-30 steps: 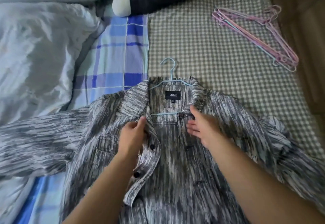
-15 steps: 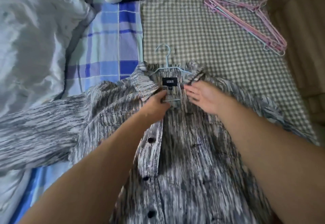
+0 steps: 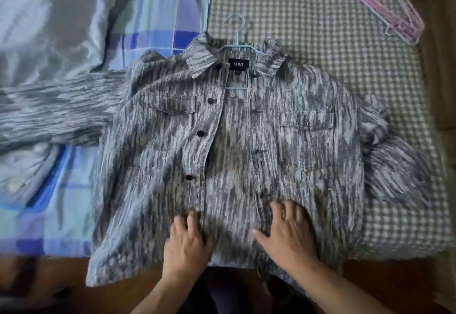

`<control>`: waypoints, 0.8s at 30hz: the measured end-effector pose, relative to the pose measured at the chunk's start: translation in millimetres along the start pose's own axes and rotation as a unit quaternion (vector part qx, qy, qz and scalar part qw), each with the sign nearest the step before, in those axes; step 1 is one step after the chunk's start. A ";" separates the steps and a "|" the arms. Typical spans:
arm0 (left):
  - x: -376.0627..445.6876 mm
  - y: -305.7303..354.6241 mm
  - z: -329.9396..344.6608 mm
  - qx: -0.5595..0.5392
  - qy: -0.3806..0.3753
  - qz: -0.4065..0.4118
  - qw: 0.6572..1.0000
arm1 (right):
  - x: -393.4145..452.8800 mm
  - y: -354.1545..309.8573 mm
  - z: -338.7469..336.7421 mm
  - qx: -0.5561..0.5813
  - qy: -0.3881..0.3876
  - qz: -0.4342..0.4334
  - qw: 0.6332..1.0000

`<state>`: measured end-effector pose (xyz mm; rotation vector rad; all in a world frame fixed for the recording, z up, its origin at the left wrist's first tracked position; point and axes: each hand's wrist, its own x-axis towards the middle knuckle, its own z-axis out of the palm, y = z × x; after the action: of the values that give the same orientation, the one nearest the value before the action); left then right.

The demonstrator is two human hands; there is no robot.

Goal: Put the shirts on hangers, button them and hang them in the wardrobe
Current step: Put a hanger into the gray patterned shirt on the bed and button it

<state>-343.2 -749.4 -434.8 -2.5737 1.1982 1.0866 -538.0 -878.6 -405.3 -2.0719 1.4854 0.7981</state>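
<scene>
Grey streaked shirt [image 3: 246, 146] lies unbuttoned under both hands, blue hanger [image 3: 237, 42] far beyond the fingertips; left hand [image 3: 187, 242] and right hand [image 3: 288, 234] press flat, fingers spread, on its hem.

We are looking at a home bedroom: a bed [image 3: 320, 42] is lying under checked sheets, a rumpled duvet [image 3: 49, 30] bunching alongside.

A bed [image 3: 320, 30] has a small-check cover, a blue plaid sheet [image 3: 158, 12] and a crumpled pale quilt [image 3: 49, 17], with brown floor [image 3: 439, 42] beside it in soft light.
</scene>
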 end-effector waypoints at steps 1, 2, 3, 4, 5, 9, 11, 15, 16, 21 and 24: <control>-2.0 0.2 11.2 0.007 0.031 0.001 1.000 | 5.0 0.9 8.0 -0.001 0.006 -0.004 1.000; -5.3 0.9 18.0 0.012 0.068 -0.005 0.998 | 8.2 0.4 13.2 0.005 0.013 -0.011 1.000; -9.8 3.0 19.6 -0.001 0.093 -0.013 0.996 | 8.1 -1.8 13.7 0.024 0.026 -0.012 0.999; -14.0 6.8 16.7 -0.025 0.111 -0.024 0.993 | 7.3 -2.0 11.1 0.054 0.043 -0.012 0.998; -21.3 11.6 10.7 -0.057 0.118 -0.038 0.991 | 5.3 0.3 5.6 0.086 0.056 -0.015 0.995; -74.1 33.0 -3.5 -0.063 0.087 -0.004 0.994 | -26.0 24.6 -23.7 0.174 0.078 -0.009 0.982; -102.4 39.9 -0.1 -0.019 0.072 0.036 0.997 | -49.1 24.5 -33.0 0.200 0.081 -0.035 0.976; -120.0 45.3 7.5 0.065 0.035 0.072 0.995 | -86.6 -1.6 -29.6 0.165 0.093 -0.100 0.977; -113.3 41.6 11.1 0.068 0.009 0.085 0.994 | -88.5 -9.1 -23.8 0.162 0.079 -0.117 0.977; -40.6 10.6 0.8 0.006 -0.115 0.251 0.961 | -33.5 -29.7 1.6 0.165 -0.036 -0.175 0.970; 27.2 -11.2 -34.8 -0.069 0.153 0.283 0.944 | 31.9 -36.5 -22.7 0.177 0.284 -0.157 0.929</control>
<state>-303.9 -771.6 -428.8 -2.6369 2.1034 0.8815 -491.2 -904.2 -409.5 -2.2606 1.3717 -0.2083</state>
